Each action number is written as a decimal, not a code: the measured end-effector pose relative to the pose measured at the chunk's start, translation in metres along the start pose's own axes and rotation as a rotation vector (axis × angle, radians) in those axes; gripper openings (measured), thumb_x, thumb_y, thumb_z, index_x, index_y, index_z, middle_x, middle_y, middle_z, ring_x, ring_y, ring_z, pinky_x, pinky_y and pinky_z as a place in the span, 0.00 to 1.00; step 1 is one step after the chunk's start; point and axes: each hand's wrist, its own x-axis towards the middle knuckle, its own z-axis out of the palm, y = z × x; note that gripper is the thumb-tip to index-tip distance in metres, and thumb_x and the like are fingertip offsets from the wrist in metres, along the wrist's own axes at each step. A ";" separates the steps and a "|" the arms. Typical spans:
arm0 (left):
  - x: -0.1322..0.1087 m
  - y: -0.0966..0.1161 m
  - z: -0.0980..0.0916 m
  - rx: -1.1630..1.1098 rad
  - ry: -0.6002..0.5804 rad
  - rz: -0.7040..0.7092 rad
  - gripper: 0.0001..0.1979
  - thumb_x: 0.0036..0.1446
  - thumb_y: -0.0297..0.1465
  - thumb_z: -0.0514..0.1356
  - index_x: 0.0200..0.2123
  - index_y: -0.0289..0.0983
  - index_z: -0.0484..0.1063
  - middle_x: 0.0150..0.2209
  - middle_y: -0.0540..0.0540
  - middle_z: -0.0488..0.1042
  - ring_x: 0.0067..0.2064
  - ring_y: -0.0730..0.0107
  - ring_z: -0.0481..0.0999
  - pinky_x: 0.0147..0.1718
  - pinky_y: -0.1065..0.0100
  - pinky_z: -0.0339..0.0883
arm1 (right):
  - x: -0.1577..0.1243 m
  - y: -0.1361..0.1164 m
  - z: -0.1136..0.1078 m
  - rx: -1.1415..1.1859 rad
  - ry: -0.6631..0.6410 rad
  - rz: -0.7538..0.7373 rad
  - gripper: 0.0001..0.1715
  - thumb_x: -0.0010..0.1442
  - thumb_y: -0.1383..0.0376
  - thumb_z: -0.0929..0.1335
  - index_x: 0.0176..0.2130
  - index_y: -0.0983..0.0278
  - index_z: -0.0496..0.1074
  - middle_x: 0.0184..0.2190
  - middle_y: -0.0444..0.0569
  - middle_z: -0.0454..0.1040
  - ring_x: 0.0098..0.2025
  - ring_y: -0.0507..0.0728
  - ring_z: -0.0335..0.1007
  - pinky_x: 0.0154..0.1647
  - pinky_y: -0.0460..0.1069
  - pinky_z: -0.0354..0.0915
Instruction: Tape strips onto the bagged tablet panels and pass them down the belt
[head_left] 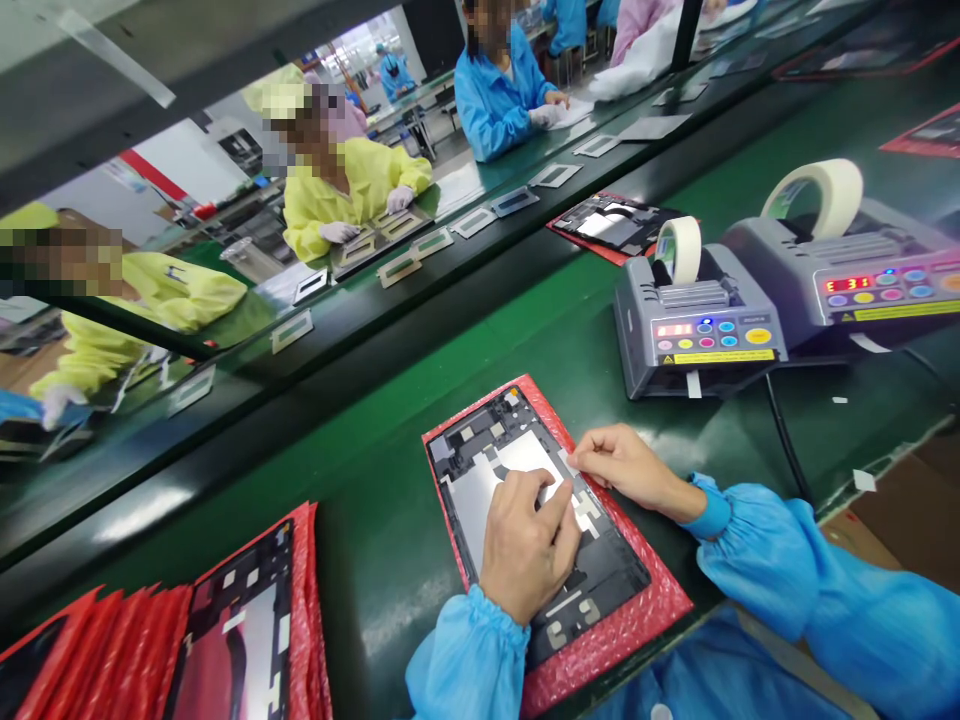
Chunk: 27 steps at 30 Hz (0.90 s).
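Observation:
A dark tablet back housing (592, 570) with a silver panel and pale strips lies on a red bubble-wrap bag (637, 640). My left hand (525, 548) is on the silver panel, its thumb and fingertips close together and partly hiding the panel. My right hand (626, 468) comes in from the right, its fingertips on a pale strip (586, 508) near the panel's edge. I cannot tell whether either hand grips anything small. Blue sleeves with elastic cuffs cover both my forearms.
Two grey tape dispensers (697, 320) with masking tape rolls stand to the right on the green bench. Red-bagged housings (240, 630) lie stacked at lower left, another (615, 225) lies ahead. Beyond a raised rail, gowned co-workers handle small frames.

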 end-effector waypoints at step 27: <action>0.005 0.006 -0.004 0.098 -0.076 -0.028 0.18 0.58 0.30 0.52 0.52 0.40 0.66 0.40 0.43 0.66 0.41 0.64 0.64 0.38 0.61 0.63 | -0.003 0.006 -0.002 -0.232 0.018 -0.164 0.15 0.53 0.59 0.67 0.22 0.67 0.70 0.17 0.43 0.62 0.20 0.48 0.53 0.20 0.45 0.49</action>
